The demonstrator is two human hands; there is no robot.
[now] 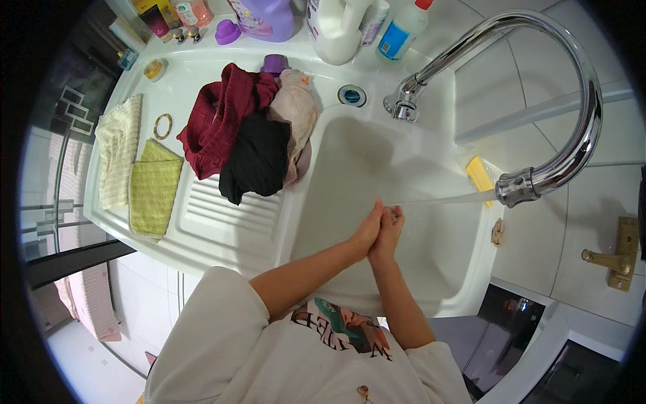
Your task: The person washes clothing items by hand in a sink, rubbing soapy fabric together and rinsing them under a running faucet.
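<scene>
Inside the white sink basin (444, 252), my left hand (367, 228) and my right hand (386, 235) are pressed side by side, palms turned toward each other. A stream of water (444, 199) from the chrome gooseneck faucet (591, 116) reaches my fingertips. Whether anything is between my palms is hidden. Left of the basin, a dark red knitted garment (222, 121), a black cloth (257, 156) and a pale pink cloth (294, 108) lie heaped on the ribbed washboard (227, 204).
Farther left lie a folded green towel (155, 194), a cream towel (118, 151) and a bangle (162, 126). Along the back ledge stand a purple detergent bottle (267, 20), a white jug (335, 35) and a clear bottle with a blue label (401, 35). A yellow bar (478, 174) rests at the right rim.
</scene>
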